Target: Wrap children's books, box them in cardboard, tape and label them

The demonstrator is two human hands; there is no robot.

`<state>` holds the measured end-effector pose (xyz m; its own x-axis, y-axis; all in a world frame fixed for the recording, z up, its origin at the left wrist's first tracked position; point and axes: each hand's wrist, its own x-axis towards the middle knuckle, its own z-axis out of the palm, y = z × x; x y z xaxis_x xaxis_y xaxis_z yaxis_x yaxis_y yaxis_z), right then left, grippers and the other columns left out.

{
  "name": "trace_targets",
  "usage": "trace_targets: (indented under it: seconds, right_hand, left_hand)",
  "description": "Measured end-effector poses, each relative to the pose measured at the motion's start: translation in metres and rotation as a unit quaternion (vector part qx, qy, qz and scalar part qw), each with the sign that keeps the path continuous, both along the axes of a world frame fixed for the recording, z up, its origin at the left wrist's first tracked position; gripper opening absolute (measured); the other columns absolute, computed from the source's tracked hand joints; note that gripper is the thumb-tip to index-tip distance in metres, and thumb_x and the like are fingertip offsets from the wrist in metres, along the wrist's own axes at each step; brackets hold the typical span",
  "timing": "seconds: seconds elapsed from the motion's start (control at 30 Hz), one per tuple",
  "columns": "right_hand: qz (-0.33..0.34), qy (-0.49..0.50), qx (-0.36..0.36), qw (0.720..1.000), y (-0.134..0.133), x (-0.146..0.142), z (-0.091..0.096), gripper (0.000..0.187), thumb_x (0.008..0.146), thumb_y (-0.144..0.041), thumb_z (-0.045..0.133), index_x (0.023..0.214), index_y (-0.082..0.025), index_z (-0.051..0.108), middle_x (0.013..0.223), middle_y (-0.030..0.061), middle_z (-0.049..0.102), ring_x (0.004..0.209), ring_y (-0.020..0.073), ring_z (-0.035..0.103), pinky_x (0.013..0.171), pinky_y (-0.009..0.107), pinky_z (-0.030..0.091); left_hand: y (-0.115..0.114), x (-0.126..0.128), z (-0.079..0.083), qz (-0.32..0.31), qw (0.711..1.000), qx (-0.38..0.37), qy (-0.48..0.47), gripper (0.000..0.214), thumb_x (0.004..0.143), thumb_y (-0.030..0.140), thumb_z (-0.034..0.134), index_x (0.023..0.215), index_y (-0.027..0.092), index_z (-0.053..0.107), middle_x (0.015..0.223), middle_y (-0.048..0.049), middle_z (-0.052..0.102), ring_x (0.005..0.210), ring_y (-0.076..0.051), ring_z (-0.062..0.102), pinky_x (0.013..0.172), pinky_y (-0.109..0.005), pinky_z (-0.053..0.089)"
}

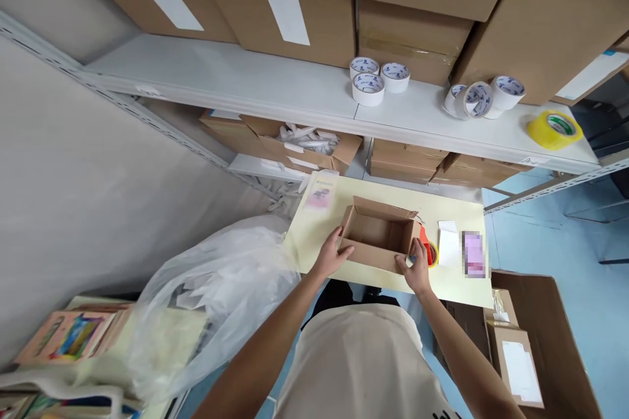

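Observation:
A small open cardboard box [376, 255] rests on the cream table, its inside bare and its flaps folded outward. At its left end, my left hand [333, 254] grips the cardboard, thumb along the front flap. My right hand [415, 266] holds the opposite end, with the thumb on the front side and the fingers around the corner. Just beyond that hand lies a tape dispenser [425, 243] with a red part and a yellow-rimmed roll, partly hidden. White paper slips [447, 245] lie to the right of it.
A pixelated pink item [474, 255] lies on the table [393, 191]. Tape rolls [368, 90] and a yellow tape roll [554, 130] stand on the shelf [221, 72] ahead. A plastic bag [221, 275] bulges at the left; a large carton [555, 327] with boxes stands at the right.

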<state>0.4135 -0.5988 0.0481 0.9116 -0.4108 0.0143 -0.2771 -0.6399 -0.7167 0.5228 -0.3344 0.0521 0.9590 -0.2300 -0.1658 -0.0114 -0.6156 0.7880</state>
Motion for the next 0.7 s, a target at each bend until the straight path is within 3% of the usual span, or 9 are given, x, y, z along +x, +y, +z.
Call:
trace_targets:
  seconds: [0.13, 0.23, 0.4, 0.53, 0.7]
  right_hand:
    - [-0.023, 0.004, 0.0, 1.0, 0.002, -0.001, 0.004, 0.077, 0.084, -0.06, 0.054, 0.143, -0.012, 0.038, 0.148, 0.0234, 0.035, 0.143, 0.038, 0.026, 0.11, 0.057, 0.034]
    - [-0.051, -0.008, -0.014, 0.999, 0.008, -0.003, 0.007, 0.078, 0.084, -0.062, 0.053, 0.145, -0.016, 0.034, 0.151, 0.0227, 0.03, 0.145, 0.0392, 0.02, 0.11, 0.06, 0.031]
    - [-0.084, -0.013, -0.05, 0.995, 0.023, -0.013, 0.015, 0.086, 0.085, -0.064, 0.052, 0.151, -0.017, 0.022, 0.156, 0.0226, 0.018, 0.148, 0.0396, 0.014, 0.112, 0.061, 0.027]
    - [-0.093, 0.01, -0.075, 0.993, 0.036, -0.021, 0.029, 0.088, 0.083, -0.068, 0.053, 0.149, -0.018, 0.026, 0.157, 0.0217, 0.013, 0.148, 0.0395, 0.014, 0.113, 0.06, 0.026]
    - [-0.117, 0.064, -0.106, 0.985, 0.054, -0.027, 0.042, 0.088, 0.081, -0.07, 0.053, 0.148, -0.019, 0.029, 0.159, 0.0209, 0.008, 0.148, 0.0431, 0.011, 0.112, 0.065, 0.023]
  left_hand:
    - [0.01, 0.004, 0.003, 0.011, 1.0, -0.004, 0.007, 0.055, 0.084, 0.043, 0.056, 0.132, 0.017, 0.051, 0.142, -0.0149, 0.054, 0.132, -0.027, 0.05, 0.109, -0.043, 0.042]
    - [0.025, 0.014, 0.008, 0.036, 0.999, -0.014, 0.005, 0.044, 0.09, 0.045, 0.046, 0.123, 0.019, 0.059, 0.137, -0.0126, 0.058, 0.128, -0.024, 0.054, 0.103, -0.038, 0.047]
    - [0.061, 0.06, 0.008, 0.084, 0.996, 0.033, -0.027, 0.032, 0.091, 0.037, 0.042, 0.107, 0.021, 0.066, 0.118, -0.0091, 0.069, 0.115, -0.022, 0.062, 0.099, -0.035, 0.05]
    - [0.079, 0.116, -0.011, 0.126, 0.988, 0.088, 0.004, 0.032, 0.084, 0.03, 0.055, 0.112, 0.017, 0.063, 0.117, -0.0147, 0.067, 0.116, -0.029, 0.061, 0.103, -0.042, 0.045]
    - [0.069, 0.164, -0.044, 0.124, 0.983, 0.128, 0.05, 0.055, 0.082, 0.029, 0.062, 0.128, 0.002, 0.048, 0.131, -0.0265, 0.056, 0.127, -0.036, 0.048, 0.107, -0.045, 0.037]
